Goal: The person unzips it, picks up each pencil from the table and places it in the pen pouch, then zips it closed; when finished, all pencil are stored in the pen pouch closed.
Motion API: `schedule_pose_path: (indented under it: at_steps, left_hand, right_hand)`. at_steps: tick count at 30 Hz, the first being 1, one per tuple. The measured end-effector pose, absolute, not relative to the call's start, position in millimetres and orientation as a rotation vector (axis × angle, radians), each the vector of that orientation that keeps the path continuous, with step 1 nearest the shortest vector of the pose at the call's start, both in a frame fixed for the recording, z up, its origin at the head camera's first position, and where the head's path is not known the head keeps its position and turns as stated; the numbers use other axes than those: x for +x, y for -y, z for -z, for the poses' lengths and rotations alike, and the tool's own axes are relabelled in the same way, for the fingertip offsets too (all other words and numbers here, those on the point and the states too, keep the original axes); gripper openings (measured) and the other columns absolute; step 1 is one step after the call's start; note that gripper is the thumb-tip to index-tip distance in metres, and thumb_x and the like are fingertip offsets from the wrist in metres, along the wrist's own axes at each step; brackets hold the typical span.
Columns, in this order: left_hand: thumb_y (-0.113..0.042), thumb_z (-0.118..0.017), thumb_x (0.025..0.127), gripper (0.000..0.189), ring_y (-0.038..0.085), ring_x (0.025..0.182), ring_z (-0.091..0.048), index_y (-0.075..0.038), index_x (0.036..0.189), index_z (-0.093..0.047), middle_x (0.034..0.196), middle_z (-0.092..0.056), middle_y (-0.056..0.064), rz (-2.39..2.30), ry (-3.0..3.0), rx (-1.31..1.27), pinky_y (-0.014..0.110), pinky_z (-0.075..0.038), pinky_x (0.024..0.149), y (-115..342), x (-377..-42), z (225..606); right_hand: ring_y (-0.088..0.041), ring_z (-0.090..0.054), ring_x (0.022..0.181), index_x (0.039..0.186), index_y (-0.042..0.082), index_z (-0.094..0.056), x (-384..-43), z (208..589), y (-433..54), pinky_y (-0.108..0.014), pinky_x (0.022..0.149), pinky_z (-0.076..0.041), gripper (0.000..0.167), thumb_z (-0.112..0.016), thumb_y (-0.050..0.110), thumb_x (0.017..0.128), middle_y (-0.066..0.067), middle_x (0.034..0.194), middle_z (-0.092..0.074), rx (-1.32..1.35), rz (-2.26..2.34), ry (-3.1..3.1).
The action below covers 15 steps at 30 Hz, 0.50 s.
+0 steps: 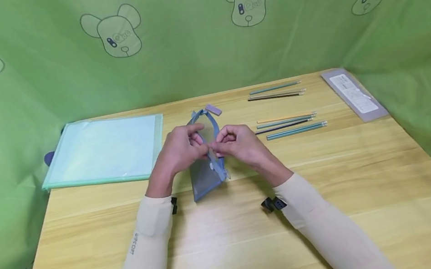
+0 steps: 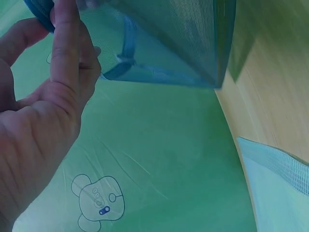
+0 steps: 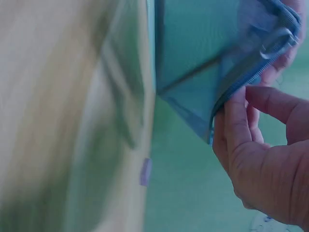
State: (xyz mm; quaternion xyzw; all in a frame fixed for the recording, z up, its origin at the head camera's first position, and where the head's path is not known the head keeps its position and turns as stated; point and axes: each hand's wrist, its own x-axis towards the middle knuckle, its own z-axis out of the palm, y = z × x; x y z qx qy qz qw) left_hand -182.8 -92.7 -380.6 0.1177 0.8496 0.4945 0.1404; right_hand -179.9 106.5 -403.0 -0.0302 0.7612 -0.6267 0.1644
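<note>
A blue mesh zip pouch [image 1: 206, 179] stands tilted above the middle of the table, its zipped mouth spread apart. My left hand [image 1: 182, 149] pinches the left edge of that mouth between thumb and fingers. On the opposite edge, my right hand [image 1: 241, 143] pinches the zipper tape. In the right wrist view, a metal zipper pull [image 3: 279, 42] hangs on the dark zipper, above the right fingertips. Through the see-through mesh [image 2: 169, 43] in the left wrist view I make out no contents. Both hands are close together at the opening.
A small purple block [image 1: 214, 109], like an eraser, lies just behind the pouch. Several pencils [image 1: 297, 131] lie in two groups at right. Farther right is a grey-purple packet [image 1: 354, 93] with a white label. A large pale-blue mesh folder [image 1: 103, 150] covers the left back; green cloth [image 1: 197, 63] walls the table.
</note>
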Motion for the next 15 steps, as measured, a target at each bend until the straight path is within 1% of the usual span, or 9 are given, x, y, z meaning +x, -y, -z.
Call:
schedule_pose_path:
  at_steps: [2,5,8,12,15]
  left_hand:
    - [0.0,-0.075,0.092,0.066,0.017,0.076,-0.076,0.003,0.154,-0.054,0.1,-0.07,0.011,-1.438,-2.452,0.331,0.026,-0.062,0.074,93.3,-184.0,381.3]
    - [0.0,-0.075,0.093,0.065,0.021,0.078,-0.077,0.004,0.154,-0.053,0.098,-0.069,0.011,-1.444,-2.434,0.329,0.025,-0.062,0.072,93.6,-184.5,382.0]
    - [0.0,-0.075,0.093,0.064,0.022,0.08,-0.077,0.005,0.154,-0.054,0.096,-0.069,0.01,-1.433,-2.423,0.336,0.025,-0.062,0.07,94.0,-183.9,382.8]
    - [-0.001,-0.076,0.093,0.064,0.018,0.078,-0.074,0.005,0.153,-0.055,0.094,-0.071,0.01,-1.408,-2.431,0.351,0.025,-0.062,0.07,94.6,-183.1,383.0]
    - [-0.001,-0.077,0.093,0.063,0.016,0.076,-0.074,0.005,0.152,-0.055,0.094,-0.072,0.01,-1.392,-2.436,0.357,0.026,-0.062,0.07,94.9,-182.9,382.2]
  right_hand:
    - [-0.014,-0.074,0.081,0.099,0.001,-0.066,-177.9,399.1,-110.0,-0.026,0.079,-0.066,0.007,-0.073,0.001,0.099,-0.008,0.09,-0.075,-0.147,1.767,-2.201]
    - [-0.017,-0.074,0.084,0.102,-0.002,-0.067,-175.7,393.1,-114.9,-0.027,0.081,-0.066,0.005,-0.071,-0.002,0.099,-0.022,0.102,-0.075,-0.231,1.754,-2.217]
    - [-0.02,-0.075,0.09,0.107,-0.005,-0.066,-174.7,388.5,-120.4,-0.029,0.084,-0.066,0.008,-0.07,-0.003,0.1,-0.029,0.111,-0.073,-0.298,1.726,-2.224]
    - [-0.017,-0.073,0.09,0.111,-0.005,-0.066,-174.5,383.6,-130.2,-0.029,0.084,-0.066,0.013,-0.071,-0.001,0.1,-0.021,0.108,-0.073,-0.355,1.68,-2.261]
    - [-0.014,-0.072,0.088,0.113,-0.006,-0.066,-176.2,379.2,-139.5,-0.027,0.083,-0.064,0.015,-0.071,0.0,0.1,-0.019,0.106,-0.072,-0.387,1.67,-2.279]
